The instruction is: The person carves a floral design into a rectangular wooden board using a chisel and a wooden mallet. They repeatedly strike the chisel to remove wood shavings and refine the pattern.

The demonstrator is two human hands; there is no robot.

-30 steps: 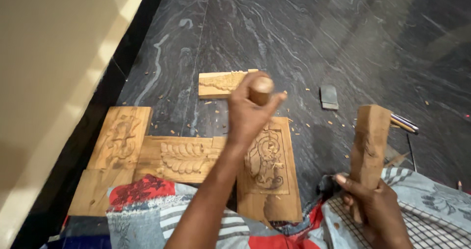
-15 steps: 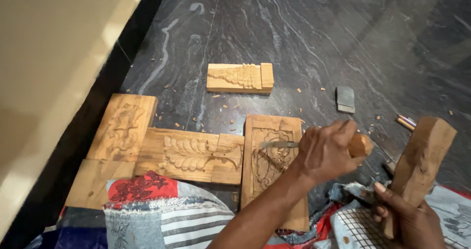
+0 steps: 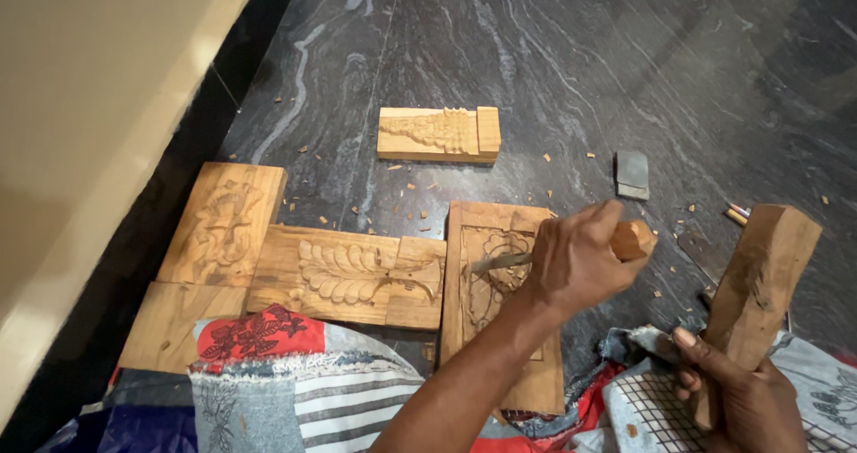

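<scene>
The left hand (image 3: 578, 261) is clenched around the pale wooden handle of a metal-bladed carving chisel (image 3: 625, 239), whose blade runs out from under the fingers and whose tip rests on the floral relief of the upright rectangular carved wooden panel (image 3: 500, 301) directly beneath it. Half a second ago this hand sat slightly higher over the same panel; a second ago it was lifted well above the floor, near the farther block. To its right, the right hand (image 3: 745, 399) grips the lower end of a thick, rough wooden mallet block (image 3: 759, 279), held upright and apart from the chisel; it has stayed raised across the frames. Left of the chisel hand lies a horizontal carved wooden board with a leaf pattern (image 3: 348, 274), touching the panel, and beyond it a tilted carved plank (image 3: 223, 225). Ahead of the hand, a small carved wooden block (image 3: 437, 133) lies on the dark marbled stone floor (image 3: 536, 51), with a small grey sharpening stone (image 3: 632, 173) to the right.
</scene>
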